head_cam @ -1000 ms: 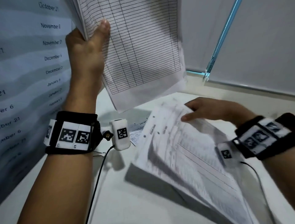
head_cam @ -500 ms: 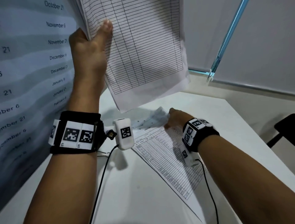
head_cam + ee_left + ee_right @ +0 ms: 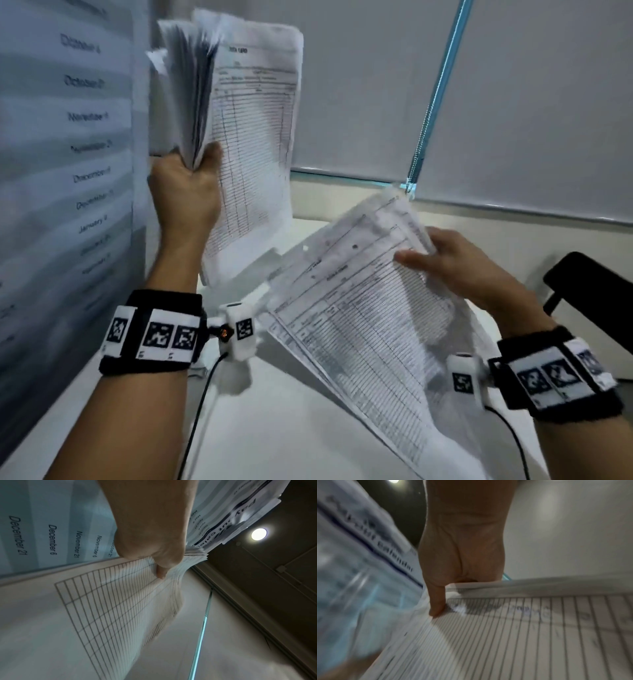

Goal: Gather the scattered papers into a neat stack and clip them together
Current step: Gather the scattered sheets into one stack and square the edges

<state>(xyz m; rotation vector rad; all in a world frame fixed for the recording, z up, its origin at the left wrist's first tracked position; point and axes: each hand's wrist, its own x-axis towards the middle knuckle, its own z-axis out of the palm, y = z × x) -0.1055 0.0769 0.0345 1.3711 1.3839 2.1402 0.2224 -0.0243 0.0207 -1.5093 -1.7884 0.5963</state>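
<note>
Two bundles of paper are off the table in the head view. The left hand clamps the gathered stack by its lower edge, upright at far left beside the wall calendar, probably so its face stays open to take more sheets. The right hand, at right, pinches the loose sheets by their far corner, tilted toward the stack, likely to be laid against it.

Left wrist view: the thumb presses the gridded top sheet, the grip clenched on fanned, uneven edges that need squaring.

Right wrist view: blurred, a finger lies across the lined form, grasping it. No clip shows anywhere.
</note>
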